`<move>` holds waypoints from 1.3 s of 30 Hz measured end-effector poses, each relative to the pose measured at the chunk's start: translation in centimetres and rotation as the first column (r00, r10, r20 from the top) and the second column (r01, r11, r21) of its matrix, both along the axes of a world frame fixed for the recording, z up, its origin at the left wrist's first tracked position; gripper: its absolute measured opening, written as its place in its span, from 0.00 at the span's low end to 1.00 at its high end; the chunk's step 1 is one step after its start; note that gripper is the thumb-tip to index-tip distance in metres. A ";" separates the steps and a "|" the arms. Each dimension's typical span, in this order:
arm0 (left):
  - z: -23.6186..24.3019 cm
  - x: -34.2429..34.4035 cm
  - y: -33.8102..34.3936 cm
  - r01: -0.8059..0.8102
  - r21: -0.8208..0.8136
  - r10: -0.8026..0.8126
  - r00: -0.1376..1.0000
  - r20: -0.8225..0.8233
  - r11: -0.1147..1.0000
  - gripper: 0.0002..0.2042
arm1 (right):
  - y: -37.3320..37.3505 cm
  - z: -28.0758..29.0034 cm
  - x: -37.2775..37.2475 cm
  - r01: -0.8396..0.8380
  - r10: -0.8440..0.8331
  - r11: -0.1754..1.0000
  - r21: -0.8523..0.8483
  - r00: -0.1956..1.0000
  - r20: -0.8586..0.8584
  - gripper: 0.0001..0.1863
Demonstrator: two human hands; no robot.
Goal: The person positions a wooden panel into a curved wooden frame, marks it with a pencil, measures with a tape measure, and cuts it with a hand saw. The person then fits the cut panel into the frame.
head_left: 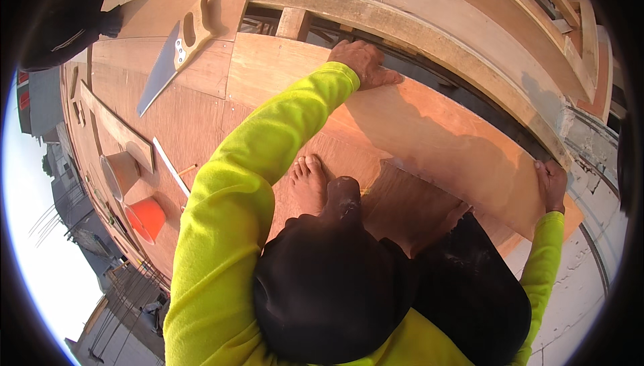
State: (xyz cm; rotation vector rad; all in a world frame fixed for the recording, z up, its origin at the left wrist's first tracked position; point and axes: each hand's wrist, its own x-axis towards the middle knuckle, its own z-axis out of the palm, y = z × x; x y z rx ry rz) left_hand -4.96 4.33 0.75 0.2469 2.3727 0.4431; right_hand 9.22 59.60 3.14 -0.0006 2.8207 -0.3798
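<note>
The left hand [362, 64] and right hand [551, 184] are curling their fingers over a long tan plywood strip [436, 141]. Pushed unevenly, it's risking slipping into the dark gap [439, 80].

Head view: left fisheye of a side-by-side pair worn on the head, facing steeply down past the wearer's legs [329, 292] to the plywood floor [191, 125], fairly near the left hand [363, 66] and right hand [552, 185]. Upright, unmirrored, very wide: straight edges bow, corners go black, sky [33, 225] and far-off buildings [79, 222] squeeze in along the left rim.
</note>
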 end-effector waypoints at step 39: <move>-2.2 1.8 -0.4 0.200 0.038 -0.188 0.958 -0.215 0.979 0.18 | -34.7 -0.8 -11.2 -0.260 0.341 0.930 -0.261 0.875 0.343 0.44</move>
